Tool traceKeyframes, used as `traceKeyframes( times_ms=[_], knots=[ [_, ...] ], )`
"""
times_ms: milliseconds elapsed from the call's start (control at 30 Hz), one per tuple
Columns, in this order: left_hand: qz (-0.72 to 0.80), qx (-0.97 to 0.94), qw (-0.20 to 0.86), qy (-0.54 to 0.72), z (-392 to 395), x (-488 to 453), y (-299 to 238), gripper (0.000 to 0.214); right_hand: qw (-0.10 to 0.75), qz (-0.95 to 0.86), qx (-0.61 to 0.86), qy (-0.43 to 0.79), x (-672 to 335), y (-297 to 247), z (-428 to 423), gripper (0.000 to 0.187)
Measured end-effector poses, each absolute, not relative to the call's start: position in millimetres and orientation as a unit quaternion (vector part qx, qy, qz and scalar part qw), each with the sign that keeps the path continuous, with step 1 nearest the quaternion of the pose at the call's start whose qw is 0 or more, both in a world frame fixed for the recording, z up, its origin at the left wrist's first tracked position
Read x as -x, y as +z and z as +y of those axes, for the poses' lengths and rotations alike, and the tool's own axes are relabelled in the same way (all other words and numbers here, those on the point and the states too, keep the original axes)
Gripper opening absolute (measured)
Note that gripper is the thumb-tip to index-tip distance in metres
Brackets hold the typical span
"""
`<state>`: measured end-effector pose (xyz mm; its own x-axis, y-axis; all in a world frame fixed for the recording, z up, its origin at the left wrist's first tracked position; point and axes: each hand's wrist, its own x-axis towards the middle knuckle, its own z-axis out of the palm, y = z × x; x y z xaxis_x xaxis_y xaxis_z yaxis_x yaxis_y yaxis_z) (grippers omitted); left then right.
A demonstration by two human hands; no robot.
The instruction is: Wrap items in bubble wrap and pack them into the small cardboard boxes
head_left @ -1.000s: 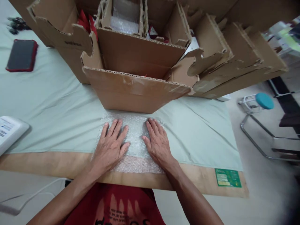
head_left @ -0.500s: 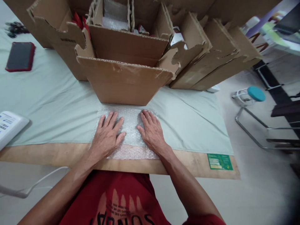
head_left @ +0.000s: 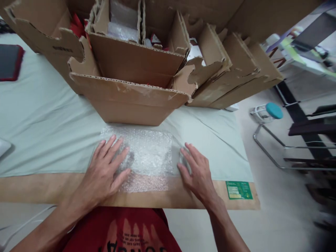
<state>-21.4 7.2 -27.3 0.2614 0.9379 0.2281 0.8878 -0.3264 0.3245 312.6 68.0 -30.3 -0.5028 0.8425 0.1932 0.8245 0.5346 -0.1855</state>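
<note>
A sheet of clear bubble wrap lies flat on the pale green cloth at the table's near edge. My left hand rests flat on the sheet's left part, fingers spread. Just off the sheet's right edge, my right hand lies flat on the cloth with its fingers stretched out. Neither hand holds anything. Directly behind the sheet stands an open cardboard box with its front flap folded down towards me.
More cardboard boxes and flaps stand behind and to the right. A red-cased phone lies at far left. A green sticker marks the wooden table edge. A stool with a teal seat stands on the floor at right.
Both hands have slid apart over the bubble wrap, the left one leftwards and the right one off its right edge. The view has shifted a little.
</note>
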Motion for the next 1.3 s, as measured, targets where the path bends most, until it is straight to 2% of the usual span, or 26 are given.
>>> traceKeyframes(
  times_ms=[133, 200, 333, 433, 500, 600, 733, 800, 867, 933, 1067, 1200, 1300],
  knots=[
    [0.508, -0.84, 0.123, 0.147, -11.3, 31.1, -20.1, 0.05, 0.072, -0.925, 0.36, 0.092, -316.5, -19.3, 48.1, 0.055],
    [0.501, -0.847, 0.122, 0.129, -16.0, 31.3, -24.1, 0.053, 0.08, -0.928, 0.351, 0.101, -309.5, -21.5, 45.3, 0.054],
    [0.511, -0.84, 0.132, 0.124, -19.0, 32.6, -25.3, 0.074, 0.173, -0.914, 0.338, 0.14, -291.3, -34.3, 47.6, 0.036],
    [0.509, -0.84, 0.158, 0.104, -23.0, 42.6, -16.5, 0.092, 0.267, -0.858, 0.373, 0.233, -286.6, -37.1, 49.8, 0.027],
    [0.511, -0.841, 0.158, 0.084, -27.3, 51.2, -12.1, 0.096, 0.305, -0.805, 0.406, 0.307, -290.9, -33.7, 50.5, 0.025],
    [0.522, -0.84, 0.135, 0.067, -32.6, 58.3, -12.8, 0.083, 0.275, -0.798, 0.412, 0.343, -304.7, -26.5, 47.5, 0.028],
    [0.531, -0.837, 0.115, 0.066, -33.8, 54.6, -20.6, 0.07, 0.132, -0.887, 0.374, 0.236, -315.8, -24.5, 34.2, 0.047],
    [0.527, -0.84, 0.105, 0.071, -32.0, 51.7, -23.0, 0.069, 0.098, -0.903, 0.372, 0.192, -311.9, -29.4, 28.9, 0.051],
    [0.527, -0.841, 0.096, 0.074, -30.1, 50.6, -23.2, 0.068, 0.12, -0.904, 0.374, 0.166, -303.3, -36.5, 28.2, 0.045],
    [0.527, -0.842, 0.095, 0.068, -29.3, 51.2, -21.7, 0.071, 0.179, -0.896, 0.371, 0.165, -293.6, -41.9, 31.8, 0.035],
    [0.524, -0.842, 0.109, 0.06, -32.8, 53.6, -17.8, 0.078, 0.271, -0.845, 0.372, 0.272, -282.0, -37.5, 41.4, 0.026],
    [0.539, -0.826, 0.131, 0.1, -35.6, 55.6, -16.4, 0.06, 0.312, -0.73, 0.44, 0.419, -281.4, -23.3, 47.1, 0.021],
    [0.569, -0.784, 0.158, 0.19, -33.8, 59.3, -17.5, 0.043, 0.329, -0.644, 0.483, 0.493, -284.3, -17.1, 52.9, 0.02]
  ],
)
